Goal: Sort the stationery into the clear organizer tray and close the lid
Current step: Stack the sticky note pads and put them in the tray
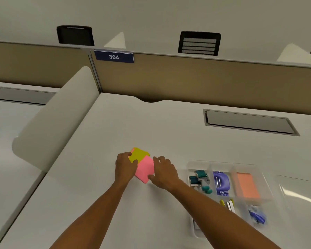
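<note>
Two hands on the desk [115,126] now, working a pair of sticky-note pads. Left hand [124,168] has fingers curled over the yellow pad [139,154]; right hand [163,172] is spread loosely, fingertips and thumb bracketing the pink pad [144,169], which overlaps the yellow one. Best squared into one stack before lifting. Clear organizer tray [192,163] sits off to the right of the right hand, its lid [302,191] further right still. Inside: one orange pad [247,186], one purple punch [221,183], one teal tape dispenser [201,178], one blue stapler-like tool [257,216].
</note>
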The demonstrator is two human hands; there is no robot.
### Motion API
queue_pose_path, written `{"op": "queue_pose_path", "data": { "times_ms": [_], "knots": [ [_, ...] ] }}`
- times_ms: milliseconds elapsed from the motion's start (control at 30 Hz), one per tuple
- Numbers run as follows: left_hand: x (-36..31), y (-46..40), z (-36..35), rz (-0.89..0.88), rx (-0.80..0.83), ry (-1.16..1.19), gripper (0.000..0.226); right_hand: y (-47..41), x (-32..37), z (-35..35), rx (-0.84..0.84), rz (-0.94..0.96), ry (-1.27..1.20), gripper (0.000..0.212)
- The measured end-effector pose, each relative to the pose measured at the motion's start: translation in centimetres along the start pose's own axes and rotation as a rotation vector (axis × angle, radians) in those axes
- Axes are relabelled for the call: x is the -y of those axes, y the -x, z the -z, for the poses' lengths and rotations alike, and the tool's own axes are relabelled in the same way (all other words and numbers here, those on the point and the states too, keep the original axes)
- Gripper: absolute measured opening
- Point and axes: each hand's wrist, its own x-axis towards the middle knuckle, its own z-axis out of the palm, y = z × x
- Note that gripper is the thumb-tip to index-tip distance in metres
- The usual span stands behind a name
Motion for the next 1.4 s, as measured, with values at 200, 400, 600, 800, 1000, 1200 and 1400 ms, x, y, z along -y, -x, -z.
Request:
{"op": "queue_pose_path", "data": {
  "times_ms": [200,400,600,800,1000,1200,1400],
  "knots": [
    [-0.1,-1.6,-0.8,-0.024,0.13,-0.306,0.053,-1.8,2.2,-1.1,0.071,-0.085,0.025,0.099],
    [0.2,-1.4,-2.0,-0.081,0.11,-0.4,0.052,-1.9,2.5,-2.7,0.03,-0.075,0.064,0.096],
    [0.8,-1.4,-1.9,-0.063,0.097,-0.328,0.068,-1.7,2.3,-2.6,-0.007,-0.129,-0.037,0.111],
    [1.4,-2.0,-1.6,0.002,0.133,-0.207,0.077,-0.9,1.6,-2.6,0.006,-0.208,-0.355,0.078],
    [1.5,-1.6,-1.5,0.025,0.14,-0.112,0.041,0.5,0.4,-2.7,-0.013,-0.268,-0.575,0.055],
    [1.2,-0.5,-1.1,0.036,0.077,-0.06,0.023,2.0,-1.6,-2.3,-0.041,-0.27,-0.688,0.055],
    [1.6,0.5,-0.5,0.066,-0.047,-0.053,0.02,3.9,-3.2,-1.7,-0.08,-0.261,-0.781,0.058]
  ]
}}
